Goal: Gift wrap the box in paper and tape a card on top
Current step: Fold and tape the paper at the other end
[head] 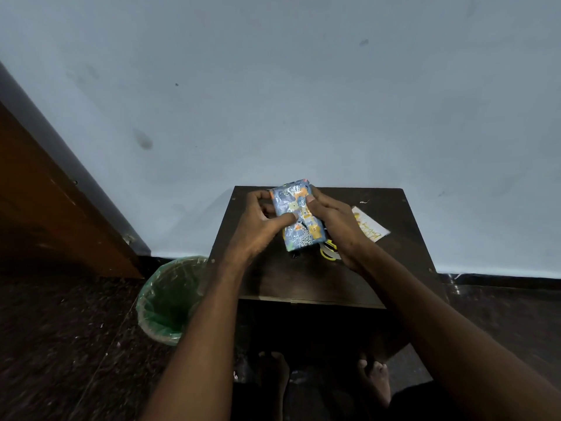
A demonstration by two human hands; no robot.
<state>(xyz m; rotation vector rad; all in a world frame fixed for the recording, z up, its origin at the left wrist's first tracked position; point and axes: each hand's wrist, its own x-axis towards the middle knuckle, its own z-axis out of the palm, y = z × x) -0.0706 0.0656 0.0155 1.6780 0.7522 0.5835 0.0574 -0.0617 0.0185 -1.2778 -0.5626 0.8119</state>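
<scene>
Small dark wooden table (303,278) against a pale wall. The wrapped box (299,215), held just above the tabletop, is gripped by the left hand (258,226) and right hand (337,226), thumbs pressing its top face, fingers curled round its sides. Risk: loosened pressure could let the paper seam spring open. The greeting card (372,229) lies to the right.

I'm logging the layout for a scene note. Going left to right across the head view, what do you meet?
Wooden door → green-lined bin → left hand → wrapped box → right hand → card.
</scene>
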